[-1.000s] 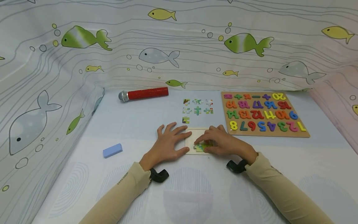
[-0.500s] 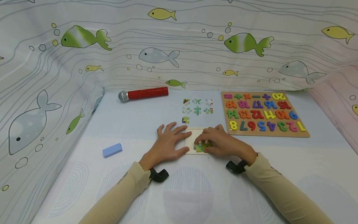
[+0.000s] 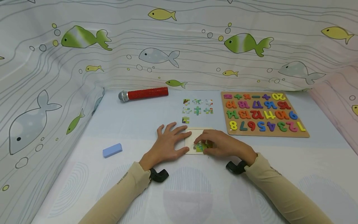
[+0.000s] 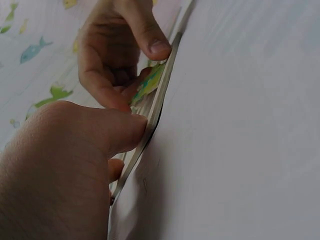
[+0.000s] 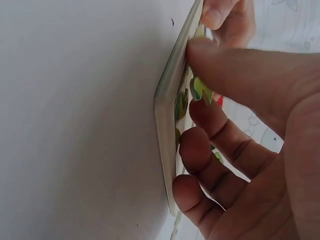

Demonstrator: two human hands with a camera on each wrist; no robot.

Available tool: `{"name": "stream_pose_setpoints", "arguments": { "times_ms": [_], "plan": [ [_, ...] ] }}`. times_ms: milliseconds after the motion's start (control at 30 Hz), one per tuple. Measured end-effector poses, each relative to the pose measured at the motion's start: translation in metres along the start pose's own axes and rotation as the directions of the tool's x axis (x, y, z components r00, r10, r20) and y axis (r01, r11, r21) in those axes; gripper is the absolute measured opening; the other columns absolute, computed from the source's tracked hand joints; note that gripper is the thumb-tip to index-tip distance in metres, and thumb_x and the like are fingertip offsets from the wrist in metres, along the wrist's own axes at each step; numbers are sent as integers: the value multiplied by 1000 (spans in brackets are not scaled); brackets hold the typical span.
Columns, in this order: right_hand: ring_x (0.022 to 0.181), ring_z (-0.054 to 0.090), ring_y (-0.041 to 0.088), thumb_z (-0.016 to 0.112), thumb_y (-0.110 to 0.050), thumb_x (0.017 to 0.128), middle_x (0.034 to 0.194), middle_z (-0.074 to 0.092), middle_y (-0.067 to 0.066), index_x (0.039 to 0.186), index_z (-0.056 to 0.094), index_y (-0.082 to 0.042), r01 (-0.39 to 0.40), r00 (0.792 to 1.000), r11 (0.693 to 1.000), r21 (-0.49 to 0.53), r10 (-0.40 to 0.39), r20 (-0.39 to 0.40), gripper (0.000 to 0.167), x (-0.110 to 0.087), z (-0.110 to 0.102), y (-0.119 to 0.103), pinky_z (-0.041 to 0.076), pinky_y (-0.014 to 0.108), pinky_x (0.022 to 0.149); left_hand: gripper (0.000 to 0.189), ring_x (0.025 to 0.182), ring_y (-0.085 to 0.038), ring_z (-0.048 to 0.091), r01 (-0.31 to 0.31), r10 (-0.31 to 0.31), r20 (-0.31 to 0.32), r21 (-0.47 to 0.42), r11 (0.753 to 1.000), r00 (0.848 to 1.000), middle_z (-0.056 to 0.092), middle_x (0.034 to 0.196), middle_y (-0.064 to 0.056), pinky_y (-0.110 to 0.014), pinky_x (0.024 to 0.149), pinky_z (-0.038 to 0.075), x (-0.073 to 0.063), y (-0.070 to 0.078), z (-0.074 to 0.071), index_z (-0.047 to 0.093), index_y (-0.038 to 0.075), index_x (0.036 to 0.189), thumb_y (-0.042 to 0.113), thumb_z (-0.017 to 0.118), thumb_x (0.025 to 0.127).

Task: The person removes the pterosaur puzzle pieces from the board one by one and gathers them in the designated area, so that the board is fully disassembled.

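Observation:
A small pale puzzle tray (image 3: pixel 193 133) lies before me on the table. My left hand (image 3: pixel 169 143) is spread flat at its left side, with thumb and fingertips touching the edge. Over the tray's right part, my right hand (image 3: pixel 219 143) pinches a green and yellow puzzle piece (image 5: pixel 200 89) between thumb and fingers. The piece stands tilted close over the tray in the right wrist view. Other green pieces (image 5: pixel 181 104) lie in the tray under the right fingers, partly hidden. Several loose puzzle pieces (image 3: pixel 197 110) lie in rows behind the tray.
A wooden number board (image 3: pixel 265 136) with coloured digits and signs lies at the back right. A red microphone (image 3: pixel 148 93) rests at the back left. A blue block (image 3: pixel 112 150) lies to the left of my left hand. Fish-patterned cloth (image 3: pixel 195 37) rises behind the table.
My right hand shifts slightly over the tray, its fingers bending lower around the piece. The left hand stays in place at the tray's edge.

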State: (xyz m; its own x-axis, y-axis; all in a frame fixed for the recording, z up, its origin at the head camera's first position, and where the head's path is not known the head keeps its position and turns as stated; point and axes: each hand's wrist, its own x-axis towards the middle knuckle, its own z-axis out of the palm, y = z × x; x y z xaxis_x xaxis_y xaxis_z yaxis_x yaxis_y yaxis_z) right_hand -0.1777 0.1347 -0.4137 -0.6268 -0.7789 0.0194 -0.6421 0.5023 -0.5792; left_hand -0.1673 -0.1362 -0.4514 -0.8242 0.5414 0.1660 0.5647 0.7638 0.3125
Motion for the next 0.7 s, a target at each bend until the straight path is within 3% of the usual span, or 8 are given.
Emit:
{"name": "stream_pose_setpoints", "arguments": {
  "times_ms": [467,700],
  "plan": [
    [92,52,12,80,-22,89,106,65,-5,128,70,-21,-10,1000,1000,18,10,21,40,2,2,2,45,30,83,59,153,-37,28,7,-7,10,2,1000,1000,45,160,5,-74,113,11,0,1,-1,53,36,148,58,55,93],
    [86,52,11,80,-24,89,100,62,-6,127,71,-19,3,1000,1000,28,-3,5,39,1,3,4,46,27,77,59,153,-37,28,4,-4,7,4,1000,1000,45,160,5,-74,113,11,0,0,0,54,36,148,58,55,93]
  ]
}}
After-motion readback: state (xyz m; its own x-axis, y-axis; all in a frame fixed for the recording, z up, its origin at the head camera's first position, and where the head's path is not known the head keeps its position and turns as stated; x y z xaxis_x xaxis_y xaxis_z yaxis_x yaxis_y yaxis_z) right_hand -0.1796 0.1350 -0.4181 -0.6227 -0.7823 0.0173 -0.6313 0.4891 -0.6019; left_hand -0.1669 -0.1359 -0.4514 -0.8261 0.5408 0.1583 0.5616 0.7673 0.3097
